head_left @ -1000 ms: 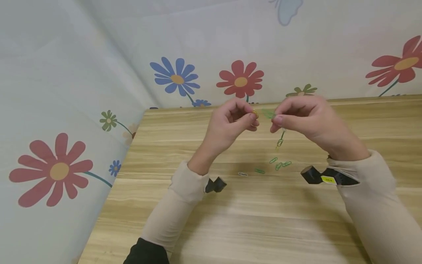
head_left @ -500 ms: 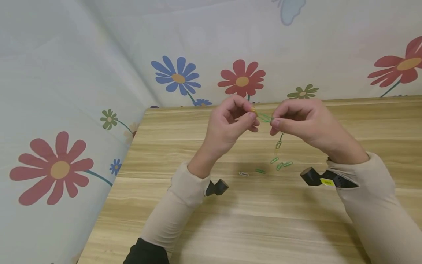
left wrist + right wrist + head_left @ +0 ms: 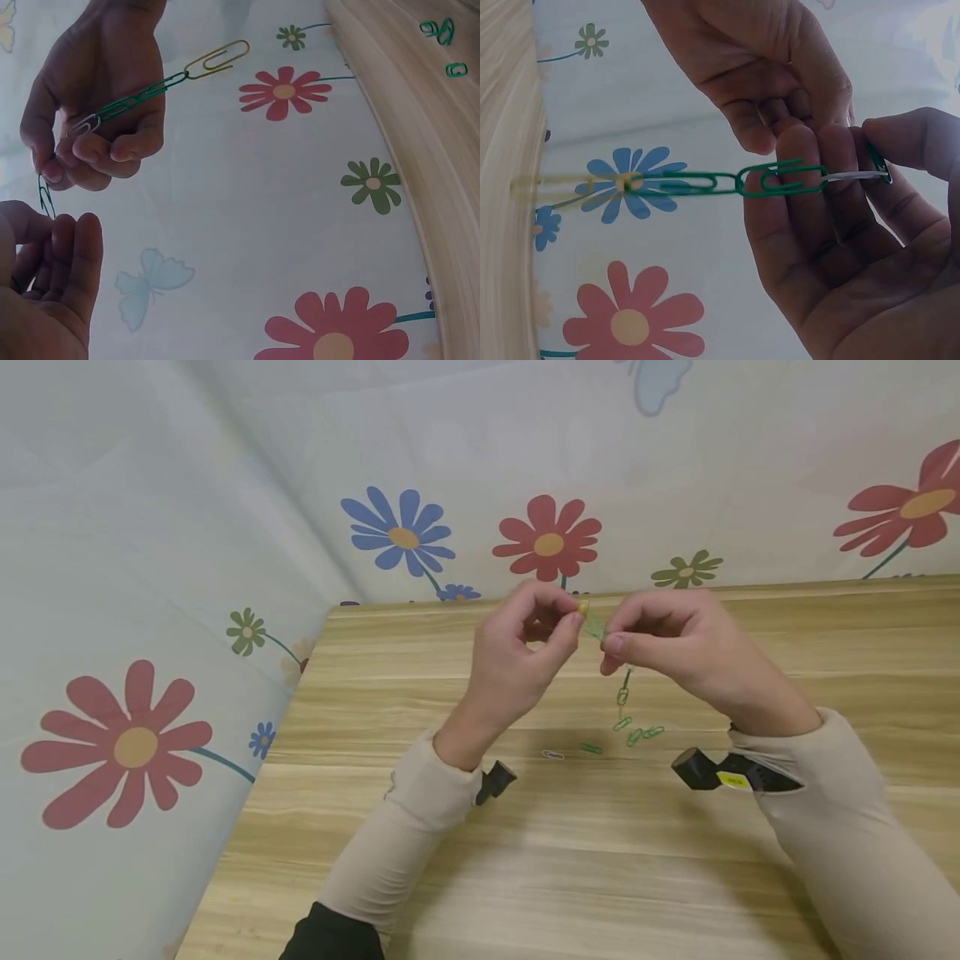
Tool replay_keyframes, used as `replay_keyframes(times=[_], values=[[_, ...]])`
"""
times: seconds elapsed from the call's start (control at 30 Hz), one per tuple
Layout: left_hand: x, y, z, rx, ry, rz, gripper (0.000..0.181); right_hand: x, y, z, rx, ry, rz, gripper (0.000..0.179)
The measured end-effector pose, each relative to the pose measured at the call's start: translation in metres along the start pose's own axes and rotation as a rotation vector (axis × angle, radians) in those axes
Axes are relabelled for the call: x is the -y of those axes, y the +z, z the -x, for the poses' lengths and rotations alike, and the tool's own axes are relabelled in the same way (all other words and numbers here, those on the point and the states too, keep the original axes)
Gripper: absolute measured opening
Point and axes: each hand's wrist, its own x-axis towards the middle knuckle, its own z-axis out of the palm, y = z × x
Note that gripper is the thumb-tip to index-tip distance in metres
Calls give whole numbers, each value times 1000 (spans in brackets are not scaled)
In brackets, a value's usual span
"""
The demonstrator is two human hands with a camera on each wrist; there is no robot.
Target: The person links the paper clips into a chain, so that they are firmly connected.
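My left hand (image 3: 517,647) pinches a small yellow paper clip (image 3: 582,607) between thumb and index finger; most of it is hidden by the fingertips. Close on its right, my right hand (image 3: 675,647) pinches a green paper clip (image 3: 595,627), whose free end reaches the left fingertips. Whether the two clips are hooked together I cannot tell. From the right hand's clip hangs a paper clip chain (image 3: 622,696). The right wrist view shows its white clip (image 3: 855,176), then green clips (image 3: 784,180), with a blurred yellow clip (image 3: 555,185) at the end.
Below the hands, several loose green paper clips (image 3: 591,748) and a white paper clip (image 3: 552,754) lie on the wooden table (image 3: 600,877). A flowered cloth (image 3: 465,460) stands behind the table's far edge and along its left side.
My right hand has moved slightly left and down, closer to the left hand, and the hanging chain has shifted left with it. The green clip now tilts more steeply. The left hand has barely moved.
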Motion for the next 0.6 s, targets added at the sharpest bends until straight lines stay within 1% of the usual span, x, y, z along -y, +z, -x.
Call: replay_keyframes(times=[0.07, 0.17, 0.23, 0.33, 0.4, 0.47, 0.53, 0.6], values=[[2, -1, -1, -2, 63, -29, 11, -1, 1, 0, 0, -3, -21, 9], [4, -1, -3, -1, 144, -48, 12, -2, 2, 0, -1, -5, -71, 9], [5, -1, -3, -5, 186, -61, 12, -3, 2, 0, 7, -16, -136, 8], [5, 0, -4, -15, 237, -79, 13, -7, 3, -1, 40, -64, -269, 11], [6, 1, -4, -19, 270, -91, 14, -10, 5, -3, 75, -112, -376, 14], [6, 1, -4, -20, 301, -102, 15, -12, 7, -4, 103, -154, -458, 17], [6, 1, -5, -16, 333, -130, 15, -13, 8, -5, 121, -188, -520, 18], [7, 0, -6, -10, 362, -163, 14, -13, 9, -6, 123, -208, -542, 19]])
